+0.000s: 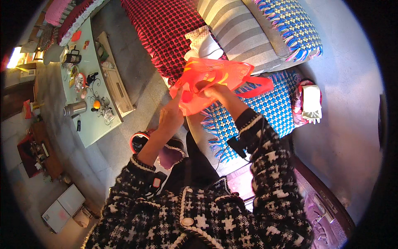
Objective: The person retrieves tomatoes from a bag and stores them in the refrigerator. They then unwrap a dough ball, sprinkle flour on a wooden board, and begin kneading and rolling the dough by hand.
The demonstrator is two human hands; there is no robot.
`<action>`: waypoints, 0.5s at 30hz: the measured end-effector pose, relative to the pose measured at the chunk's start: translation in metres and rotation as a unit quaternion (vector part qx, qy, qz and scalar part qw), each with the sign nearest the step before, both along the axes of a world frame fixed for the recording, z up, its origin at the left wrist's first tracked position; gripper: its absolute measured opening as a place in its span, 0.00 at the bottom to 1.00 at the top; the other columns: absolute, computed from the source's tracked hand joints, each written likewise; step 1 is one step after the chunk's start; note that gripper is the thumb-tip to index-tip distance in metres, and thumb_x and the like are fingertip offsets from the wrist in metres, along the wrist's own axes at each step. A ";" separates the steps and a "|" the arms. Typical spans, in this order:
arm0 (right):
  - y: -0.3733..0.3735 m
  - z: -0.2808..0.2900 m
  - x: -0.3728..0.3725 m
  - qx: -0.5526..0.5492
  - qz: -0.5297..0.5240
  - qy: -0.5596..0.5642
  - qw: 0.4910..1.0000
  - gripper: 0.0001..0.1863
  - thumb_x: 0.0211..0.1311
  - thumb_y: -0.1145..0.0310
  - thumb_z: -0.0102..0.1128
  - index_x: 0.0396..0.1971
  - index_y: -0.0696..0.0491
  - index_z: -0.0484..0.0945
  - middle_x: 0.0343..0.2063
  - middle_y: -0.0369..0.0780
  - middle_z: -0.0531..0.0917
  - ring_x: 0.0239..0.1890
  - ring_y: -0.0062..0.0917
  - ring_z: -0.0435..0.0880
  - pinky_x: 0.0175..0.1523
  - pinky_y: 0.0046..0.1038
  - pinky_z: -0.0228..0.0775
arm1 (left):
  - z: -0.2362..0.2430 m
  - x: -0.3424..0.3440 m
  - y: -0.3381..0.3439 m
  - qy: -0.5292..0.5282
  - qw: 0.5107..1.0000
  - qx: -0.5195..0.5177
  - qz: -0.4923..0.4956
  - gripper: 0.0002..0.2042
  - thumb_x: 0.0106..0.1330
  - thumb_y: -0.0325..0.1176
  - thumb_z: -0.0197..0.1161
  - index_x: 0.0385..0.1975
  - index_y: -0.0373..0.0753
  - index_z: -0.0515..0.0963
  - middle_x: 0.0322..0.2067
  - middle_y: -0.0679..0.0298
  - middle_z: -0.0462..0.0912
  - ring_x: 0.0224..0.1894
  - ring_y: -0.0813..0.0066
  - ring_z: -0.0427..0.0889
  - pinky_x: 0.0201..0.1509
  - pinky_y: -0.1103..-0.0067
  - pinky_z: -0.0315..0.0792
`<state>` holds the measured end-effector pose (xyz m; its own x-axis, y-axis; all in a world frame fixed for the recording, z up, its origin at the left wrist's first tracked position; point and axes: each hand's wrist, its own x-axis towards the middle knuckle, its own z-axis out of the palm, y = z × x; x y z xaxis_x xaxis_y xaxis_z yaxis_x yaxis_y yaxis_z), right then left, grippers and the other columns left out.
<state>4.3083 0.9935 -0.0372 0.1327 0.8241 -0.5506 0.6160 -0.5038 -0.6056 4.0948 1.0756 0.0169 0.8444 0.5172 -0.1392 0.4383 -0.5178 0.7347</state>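
A: What lies around the two hands, biggest first?

B: Beyond them, a long sofa (248, 37) with a grey striped cover carries a dark red checked woven throw with pink fringe (166, 29) and a blue-and-yellow fringed one (290, 20). Just under the hands lies a blue-and-white checked fringed mat (273, 106). Well off to the left of the left hand stands a pale green table (89, 120) with a steel flask (74, 109), an orange fruit (96, 104) and a glass press pot (72, 58).

A: And the hands themselves?

B: Both hold a thin, translucent orange-red plastic bag with yellow print (211, 81), raised in front of the chest. The left hand (172, 116) pinches its lower left edge, grip narrow. The right hand (211, 91) is closed on the middle, partly wrapped in film. I judge they pull apart to spread it open.

A: Any packages?

B: To the right of the right hand, a pink-patterned bundle with a white glove-shaped thing on top (311, 101). I cannot tell more.
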 end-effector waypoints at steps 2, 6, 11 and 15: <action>-0.002 0.000 0.003 -0.015 0.016 -0.004 1.000 0.17 0.61 0.69 0.58 0.51 0.54 0.75 0.46 0.49 0.82 0.49 0.40 0.81 0.50 0.35 0.74 | 0.003 -0.009 -0.011 -0.006 0.999 -0.010 -0.050 0.35 0.55 0.17 0.49 0.69 0.41 0.60 0.45 0.40 0.79 0.40 0.44 0.81 0.40 0.59 0.74; -0.007 -0.014 0.000 -0.033 0.044 -0.013 0.998 0.18 0.62 0.68 0.58 0.51 0.54 0.75 0.46 0.48 0.82 0.49 0.40 0.81 0.51 0.35 0.74 | 0.001 -0.031 -0.024 -0.044 0.996 -0.067 -0.046 0.35 0.56 0.16 0.48 0.70 0.41 0.58 0.55 0.41 0.74 0.52 0.44 0.78 0.51 0.62 0.74; -0.003 -0.059 -0.015 -0.044 0.067 -0.033 0.996 0.19 0.62 0.67 0.59 0.52 0.53 0.74 0.47 0.47 0.82 0.49 0.39 0.81 0.52 0.35 0.74 | -0.014 -0.050 -0.019 -0.010 0.999 -0.045 0.007 0.39 0.57 0.15 0.45 0.73 0.44 0.49 0.62 0.42 0.69 0.60 0.43 0.73 0.58 0.64 0.72; 0.009 -0.098 -0.026 -0.058 0.082 -0.043 0.994 0.19 0.62 0.66 0.59 0.53 0.53 0.74 0.47 0.47 0.81 0.50 0.39 0.81 0.52 0.35 0.74 | -0.017 -0.049 -0.010 -0.010 0.987 -0.153 0.038 0.41 0.59 0.15 0.47 0.75 0.44 0.42 0.70 0.45 0.55 0.66 0.48 0.66 0.61 0.68 0.70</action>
<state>4.2822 1.0024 -0.1356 0.0533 0.7701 -0.6357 0.7423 -0.4564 -0.4906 4.0461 1.0656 0.0003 0.8090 0.5155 -0.2825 0.4510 -0.2360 0.8608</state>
